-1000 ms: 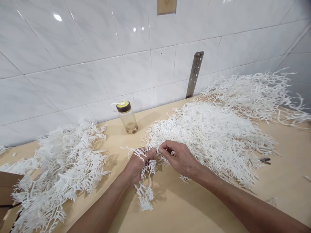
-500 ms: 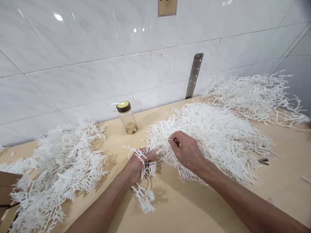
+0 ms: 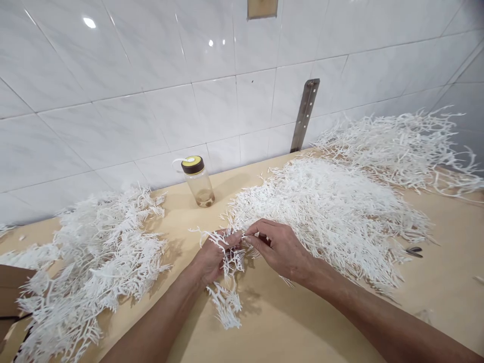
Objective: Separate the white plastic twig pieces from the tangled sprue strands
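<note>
My left hand (image 3: 215, 256) is closed around a white branched plastic sprig (image 3: 226, 305), whose forked tips stick out above the fingers and hang down below them. Close beside it, my right hand (image 3: 278, 247) pinches with thumb and forefinger at the end of the sprig, near the left thumb. Whatever lies between the right fingertips is too small to make out. Behind and right of both hands spreads a large heap of short white plastic pieces (image 3: 333, 206). To the left sits a pile of white branched sprigs (image 3: 109, 252).
A clear bottle (image 3: 202, 187) with a yellow and dark lid stands near the tiled wall. A metal bracket (image 3: 304, 115) leans there. Long white strands (image 3: 401, 143) lie at the back right. Small dark snips (image 3: 414, 251) rest right of the heap; a brown box (image 3: 13, 287) is at far left.
My right hand has moved left and down from over the heap to meet the left hand at the sprig. The left hand has stayed nearly in place, still gripping the sprig.
</note>
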The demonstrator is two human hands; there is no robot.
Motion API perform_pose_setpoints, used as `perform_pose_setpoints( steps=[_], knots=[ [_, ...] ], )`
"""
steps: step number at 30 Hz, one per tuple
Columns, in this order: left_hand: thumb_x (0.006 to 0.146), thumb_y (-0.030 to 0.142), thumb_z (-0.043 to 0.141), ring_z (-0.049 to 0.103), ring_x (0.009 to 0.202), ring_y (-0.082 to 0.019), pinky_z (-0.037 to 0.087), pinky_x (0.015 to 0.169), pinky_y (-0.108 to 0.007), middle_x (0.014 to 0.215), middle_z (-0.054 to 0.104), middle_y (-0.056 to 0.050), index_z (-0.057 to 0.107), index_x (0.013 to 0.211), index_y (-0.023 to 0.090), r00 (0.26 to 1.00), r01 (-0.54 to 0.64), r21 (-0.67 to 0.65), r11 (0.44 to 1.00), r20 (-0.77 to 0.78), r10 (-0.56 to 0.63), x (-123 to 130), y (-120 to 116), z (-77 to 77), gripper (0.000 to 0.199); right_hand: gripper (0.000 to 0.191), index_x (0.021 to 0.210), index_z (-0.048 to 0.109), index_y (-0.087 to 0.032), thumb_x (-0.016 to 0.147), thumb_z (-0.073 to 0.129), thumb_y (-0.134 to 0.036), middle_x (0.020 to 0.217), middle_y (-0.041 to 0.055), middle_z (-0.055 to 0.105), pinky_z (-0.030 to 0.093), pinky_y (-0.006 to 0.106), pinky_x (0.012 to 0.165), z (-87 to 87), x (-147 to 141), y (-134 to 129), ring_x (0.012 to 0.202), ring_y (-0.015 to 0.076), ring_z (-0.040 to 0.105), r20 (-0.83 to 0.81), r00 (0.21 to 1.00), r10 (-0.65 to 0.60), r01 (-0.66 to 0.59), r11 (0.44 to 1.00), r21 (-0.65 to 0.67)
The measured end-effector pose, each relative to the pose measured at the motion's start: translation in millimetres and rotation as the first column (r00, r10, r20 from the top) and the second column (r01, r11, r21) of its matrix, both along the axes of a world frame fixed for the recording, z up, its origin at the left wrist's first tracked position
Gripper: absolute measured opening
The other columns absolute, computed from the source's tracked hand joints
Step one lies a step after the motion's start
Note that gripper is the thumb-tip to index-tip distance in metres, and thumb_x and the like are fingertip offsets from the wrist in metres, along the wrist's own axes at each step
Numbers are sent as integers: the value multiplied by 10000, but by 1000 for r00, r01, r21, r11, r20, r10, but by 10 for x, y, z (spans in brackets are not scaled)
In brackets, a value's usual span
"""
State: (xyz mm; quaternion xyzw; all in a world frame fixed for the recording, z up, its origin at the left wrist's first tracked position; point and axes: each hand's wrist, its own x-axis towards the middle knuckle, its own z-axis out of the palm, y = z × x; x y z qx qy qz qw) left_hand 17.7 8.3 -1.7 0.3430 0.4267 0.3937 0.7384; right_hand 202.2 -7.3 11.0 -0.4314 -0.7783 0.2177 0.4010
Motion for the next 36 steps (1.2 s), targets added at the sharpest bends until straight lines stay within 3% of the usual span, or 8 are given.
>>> perform_pose_setpoints(
  steps=[6,11,15,18,22,28,31,36],
  knots=[
    [700,475,798,494,478,-95,371,475,-233,563,552,-9,625,645,110,993,110,40,993,-32,-109,11,-12,22,408,158,846,645,-192,936,517,-221,813,39,668,446,280,621,37,-10,-26,690,144,580,-66,998,-17,17,1000,-3],
    [673,492,809,459,459,-86,340,458,-228,543,538,-1,614,617,116,990,68,151,986,-136,-48,35,-36,45,427,140,803,627,-190,910,543,-223,749,22,620,391,263,553,67,-29,-66,642,134,523,-104,994,-15,9,998,-54],
    [658,496,816,456,457,-86,339,466,-234,527,538,2,607,593,119,976,49,220,974,-217,0,22,-7,40,436,200,765,595,-194,923,543,-306,656,-1,551,355,242,480,183,44,-98,571,119,476,-217,976,-5,-39,979,-198],
    [661,489,818,460,453,-83,339,465,-235,539,546,4,603,604,126,975,26,190,981,-223,17,-4,24,26,426,246,824,576,-197,935,525,-410,591,-23,500,331,234,399,270,171,-62,451,97,423,-340,930,-139,28,949,-313],
    [695,483,797,448,454,-77,312,436,-231,578,553,-6,622,649,118,982,145,144,979,-145,-124,4,6,44,408,218,797,597,-198,881,601,-400,643,12,573,397,254,452,242,308,57,528,129,511,-259,903,-343,303,935,-183],
    [593,359,882,551,551,-121,383,493,-233,646,634,-34,672,720,117,990,95,111,989,-113,-82,58,-57,149,345,124,919,630,-189,878,547,-272,904,81,655,452,298,560,134,306,128,621,149,555,-44,919,-392,395,913,101],
    [570,316,895,597,599,-151,436,557,-256,660,658,-38,683,754,122,990,98,113,989,-110,-86,64,-69,166,341,173,949,645,-183,898,539,-309,861,73,669,444,300,558,141,245,88,599,147,552,21,942,-336,336,942,-12],
    [597,317,879,630,710,-187,477,670,-301,764,691,-58,686,871,127,978,178,195,965,-144,-151,73,-86,150,385,231,835,675,-198,917,534,-361,785,34,688,449,295,596,125,125,10,674,159,595,30,998,-46,53,955,-293]
  ],
)
